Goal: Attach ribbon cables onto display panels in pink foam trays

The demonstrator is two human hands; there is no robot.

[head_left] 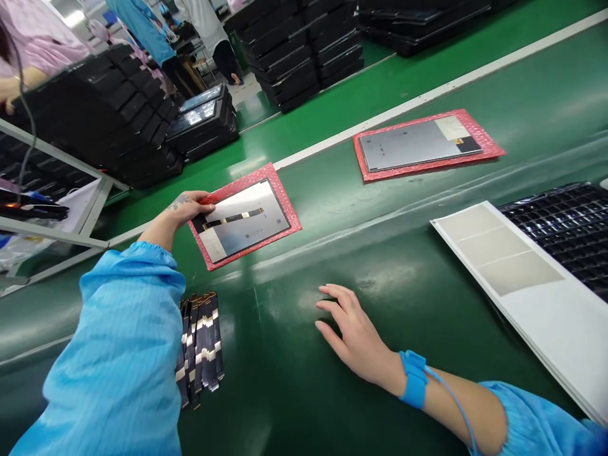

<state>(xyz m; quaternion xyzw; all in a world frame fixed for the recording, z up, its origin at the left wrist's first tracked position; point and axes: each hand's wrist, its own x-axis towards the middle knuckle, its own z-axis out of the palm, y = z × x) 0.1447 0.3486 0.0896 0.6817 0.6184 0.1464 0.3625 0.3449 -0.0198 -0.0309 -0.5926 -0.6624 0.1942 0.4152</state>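
My left hand point(186, 206) pinches the far-left corner of the panel point(266, 235) together with its red pad point(283, 199), thumb on top; I can't see how the fingers sit underneath. The panel lies face-up on the pad at the left of the scene, over the far half of the green bench point(285, 367), though from this angle I can't tell whether the pad's near edge touches down. I'd judge the panel light, thin and stiff, slick on its shiny back, and easily cracked if bent or pressed in the middle. The pad looks soft and cushioning, so I'd take the pair by opposite edges and keep fingertips clear of the flex strip point(234, 218) across it (that ribbon would probably crease or tear before anything else did). My right hand point(354, 335) holds nothing, its fingers loosely curled over the near middle of the bench; contact is hard to judge. Near left, beside my sleeve, is a pile of spare strips point(205, 345); far right, a second panel point(403, 149) rests on its own pad; at the right, white sheets point(560, 335) lie beside black trays point(565, 231).
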